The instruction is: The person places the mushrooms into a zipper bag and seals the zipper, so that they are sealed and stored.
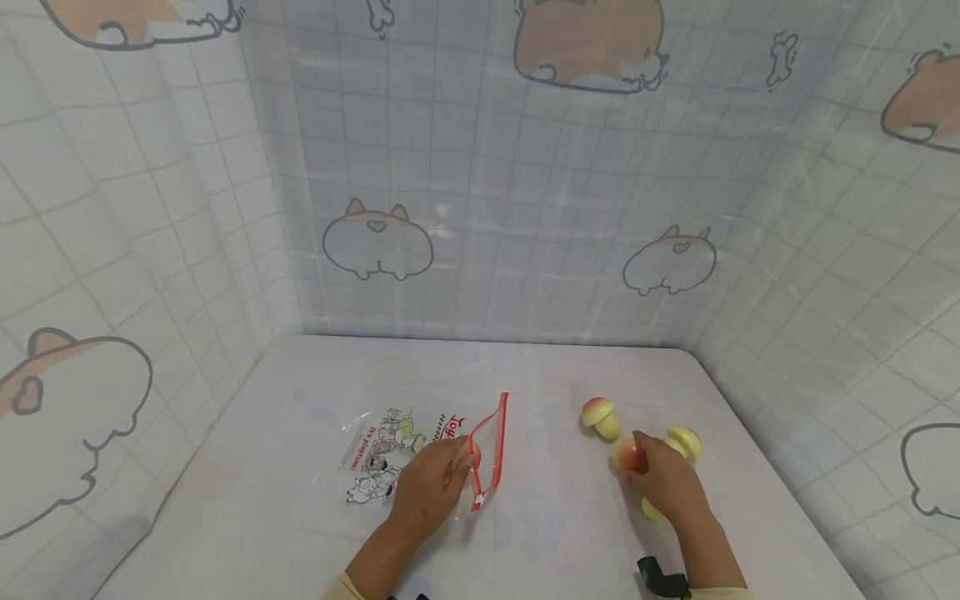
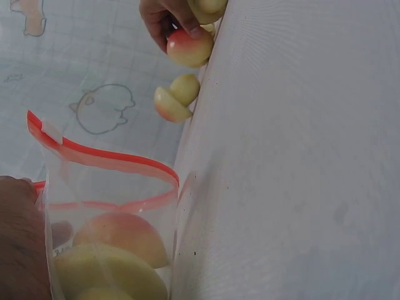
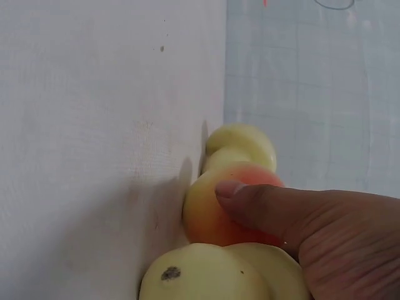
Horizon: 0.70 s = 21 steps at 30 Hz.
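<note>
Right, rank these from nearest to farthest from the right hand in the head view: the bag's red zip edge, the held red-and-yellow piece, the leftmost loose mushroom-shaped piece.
1. The held red-and-yellow piece: in the right hand, at its fingertips.
2. The leftmost loose mushroom-shaped piece: to the left and farther back.
3. The bag's red zip edge: well to the left.

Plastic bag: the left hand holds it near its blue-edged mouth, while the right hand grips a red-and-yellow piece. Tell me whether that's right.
Not quite: the mouth edge of the plastic bag is red, not blue, as the head view shows. The left hand does hold it near there, and the right hand does grip a red-and-yellow piece.
</note>
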Each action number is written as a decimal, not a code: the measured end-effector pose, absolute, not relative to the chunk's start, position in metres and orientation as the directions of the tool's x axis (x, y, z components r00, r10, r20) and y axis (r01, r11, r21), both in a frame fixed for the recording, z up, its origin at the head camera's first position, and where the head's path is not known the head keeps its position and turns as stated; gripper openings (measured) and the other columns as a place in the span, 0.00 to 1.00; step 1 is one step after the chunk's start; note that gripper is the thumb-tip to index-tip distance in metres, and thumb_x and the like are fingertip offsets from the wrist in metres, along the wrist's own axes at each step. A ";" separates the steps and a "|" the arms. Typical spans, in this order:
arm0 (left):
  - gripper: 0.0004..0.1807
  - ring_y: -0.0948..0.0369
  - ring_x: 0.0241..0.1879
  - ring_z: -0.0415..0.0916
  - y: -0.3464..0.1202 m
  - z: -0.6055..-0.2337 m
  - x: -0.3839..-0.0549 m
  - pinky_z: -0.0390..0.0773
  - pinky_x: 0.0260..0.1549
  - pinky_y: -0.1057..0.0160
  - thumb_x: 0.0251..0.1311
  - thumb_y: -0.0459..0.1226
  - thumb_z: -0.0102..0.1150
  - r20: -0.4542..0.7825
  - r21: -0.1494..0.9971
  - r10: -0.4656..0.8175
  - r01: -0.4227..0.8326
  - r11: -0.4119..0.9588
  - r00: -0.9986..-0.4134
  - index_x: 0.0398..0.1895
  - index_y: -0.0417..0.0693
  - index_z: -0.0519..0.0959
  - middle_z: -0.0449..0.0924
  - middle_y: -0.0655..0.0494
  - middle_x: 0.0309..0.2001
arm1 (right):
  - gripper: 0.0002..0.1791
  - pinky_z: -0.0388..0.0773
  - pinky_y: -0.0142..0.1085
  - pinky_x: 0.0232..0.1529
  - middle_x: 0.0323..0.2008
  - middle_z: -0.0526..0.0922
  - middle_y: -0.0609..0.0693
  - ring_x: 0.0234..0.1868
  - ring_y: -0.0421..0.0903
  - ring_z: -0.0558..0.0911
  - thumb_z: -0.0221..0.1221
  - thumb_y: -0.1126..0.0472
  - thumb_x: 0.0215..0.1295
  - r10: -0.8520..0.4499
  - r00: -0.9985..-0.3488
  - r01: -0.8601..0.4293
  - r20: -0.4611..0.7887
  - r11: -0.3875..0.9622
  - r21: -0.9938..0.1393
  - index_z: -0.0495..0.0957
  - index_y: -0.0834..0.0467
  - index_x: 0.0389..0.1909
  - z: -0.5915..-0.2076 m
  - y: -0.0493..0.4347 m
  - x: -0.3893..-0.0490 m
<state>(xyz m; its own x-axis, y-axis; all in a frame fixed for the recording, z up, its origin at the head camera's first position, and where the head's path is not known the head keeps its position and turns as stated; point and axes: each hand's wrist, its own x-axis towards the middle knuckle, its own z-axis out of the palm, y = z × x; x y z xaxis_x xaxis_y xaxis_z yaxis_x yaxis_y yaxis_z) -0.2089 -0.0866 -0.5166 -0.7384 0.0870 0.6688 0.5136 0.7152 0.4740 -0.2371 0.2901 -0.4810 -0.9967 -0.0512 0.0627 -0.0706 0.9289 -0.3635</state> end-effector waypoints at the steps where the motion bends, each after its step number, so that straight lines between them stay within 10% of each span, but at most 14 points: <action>1: 0.19 0.60 0.54 0.82 -0.087 -0.517 -0.209 0.82 0.52 0.57 0.66 0.46 0.62 0.671 0.472 0.089 0.517 0.714 -0.736 0.56 0.48 0.83 0.86 0.59 0.51 | 0.39 0.74 0.61 0.58 0.58 0.78 0.66 0.59 0.65 0.76 0.73 0.61 0.54 -0.051 -0.997 -0.071 0.064 0.930 -0.361 0.69 0.67 0.67 -0.481 0.290 -0.237; 21: 0.20 0.63 0.53 0.82 -0.085 -0.514 -0.209 0.82 0.51 0.59 0.66 0.47 0.63 0.658 0.464 0.087 0.493 0.736 -0.748 0.56 0.49 0.83 0.86 0.60 0.50 | 0.39 0.77 0.57 0.54 0.56 0.81 0.65 0.49 0.57 0.81 0.72 0.58 0.56 -0.063 -0.986 -0.121 0.158 0.913 -0.389 0.69 0.68 0.66 -0.474 0.282 -0.236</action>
<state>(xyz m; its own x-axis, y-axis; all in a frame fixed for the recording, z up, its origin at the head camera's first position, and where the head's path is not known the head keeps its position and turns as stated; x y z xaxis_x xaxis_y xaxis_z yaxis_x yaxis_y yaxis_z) -0.2086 -0.0853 -0.5143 -0.7483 0.0866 0.6577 0.4928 0.7364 0.4636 -0.2357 0.2821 -0.4738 -0.9855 -0.0629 0.1575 -0.1205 0.9132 -0.3892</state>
